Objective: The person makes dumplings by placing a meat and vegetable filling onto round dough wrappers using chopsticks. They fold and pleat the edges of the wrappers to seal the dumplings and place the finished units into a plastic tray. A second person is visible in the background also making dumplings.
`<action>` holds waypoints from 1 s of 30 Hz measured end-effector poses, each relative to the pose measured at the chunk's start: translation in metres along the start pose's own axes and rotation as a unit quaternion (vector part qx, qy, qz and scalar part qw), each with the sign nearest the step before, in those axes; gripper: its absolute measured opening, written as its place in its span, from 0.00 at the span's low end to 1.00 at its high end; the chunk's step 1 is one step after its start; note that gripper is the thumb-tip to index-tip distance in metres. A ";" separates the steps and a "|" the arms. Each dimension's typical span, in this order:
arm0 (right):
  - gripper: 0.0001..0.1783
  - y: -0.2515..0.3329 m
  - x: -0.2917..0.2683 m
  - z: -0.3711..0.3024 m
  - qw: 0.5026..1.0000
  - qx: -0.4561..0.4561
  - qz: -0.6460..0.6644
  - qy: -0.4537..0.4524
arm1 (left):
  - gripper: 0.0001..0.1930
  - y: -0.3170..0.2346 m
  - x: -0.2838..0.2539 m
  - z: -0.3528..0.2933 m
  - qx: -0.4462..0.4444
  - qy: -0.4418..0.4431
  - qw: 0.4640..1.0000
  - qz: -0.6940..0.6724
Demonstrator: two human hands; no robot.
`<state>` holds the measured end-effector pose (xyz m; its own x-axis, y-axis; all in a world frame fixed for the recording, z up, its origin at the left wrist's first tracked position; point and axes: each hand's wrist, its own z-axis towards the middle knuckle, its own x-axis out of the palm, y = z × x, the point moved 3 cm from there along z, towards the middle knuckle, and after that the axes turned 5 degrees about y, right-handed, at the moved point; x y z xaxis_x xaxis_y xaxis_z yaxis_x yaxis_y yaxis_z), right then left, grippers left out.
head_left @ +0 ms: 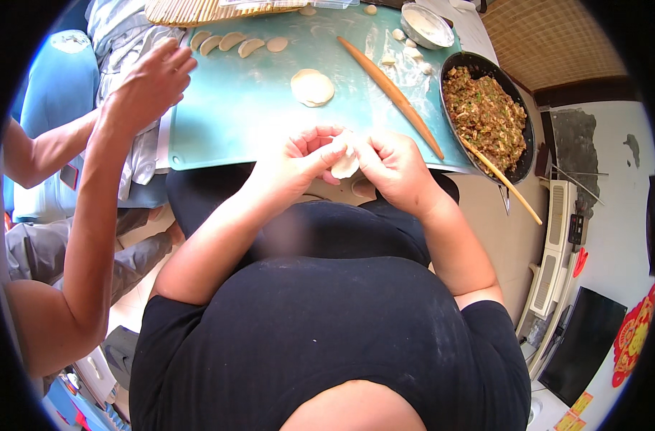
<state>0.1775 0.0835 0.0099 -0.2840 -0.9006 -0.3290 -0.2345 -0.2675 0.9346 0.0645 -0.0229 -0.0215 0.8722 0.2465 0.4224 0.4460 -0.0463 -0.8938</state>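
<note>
Over the near edge of the board, I hold a pale dumpling between both hands. My left hand grips one side of it with thumb and fingers. My right hand pinches its upper right edge. Its lower part hangs free, and my fingers hide the rest. Beyond my hands lies a small pile of round dough wrappers. To the right, a tapered wooden rolling pin rests slantwise on the turquoise board.
At right stands a black pan of minced filling, with a wooden stick across its rim. A flour bowl and dough lumps sit behind. Folded dumplings line the far left, near another person's hand.
</note>
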 end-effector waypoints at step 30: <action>0.07 -0.009 0.008 -0.011 0.984 -0.086 -0.113 -0.107 | 0.16 -0.004 0.005 0.001 0.110 -0.055 0.992 -0.031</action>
<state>0.1878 0.0749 0.0002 -0.4356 -0.7240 -0.5349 -0.1576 -0.5237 0.8372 0.0667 -0.0210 -0.0164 0.8116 0.3468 0.4702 0.4336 0.1819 -0.8825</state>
